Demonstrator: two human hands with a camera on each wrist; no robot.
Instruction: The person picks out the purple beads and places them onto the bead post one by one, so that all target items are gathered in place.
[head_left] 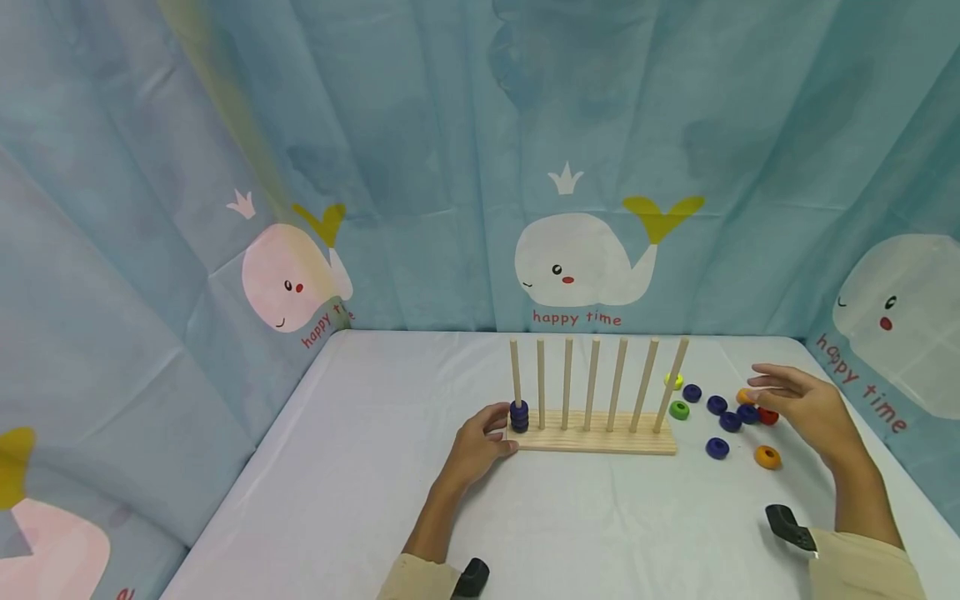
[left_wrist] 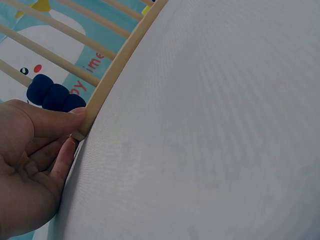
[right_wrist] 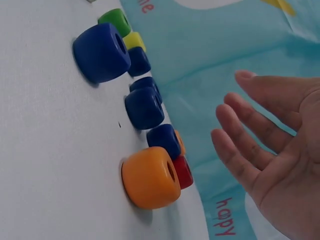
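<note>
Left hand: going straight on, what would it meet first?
Probably the dark blue bead stack on the leftmost peg, though any gap to the left hand is hard to judge.

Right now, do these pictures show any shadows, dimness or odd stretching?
Head view: the pegs fan outward, likely wide-lens stretching; left wrist view: the white table looks dim and grey, and the wooden rack slants across a tilted picture; right wrist view: soft shadows lie beside the nearest orange bead and nearest blue bead.
</note>
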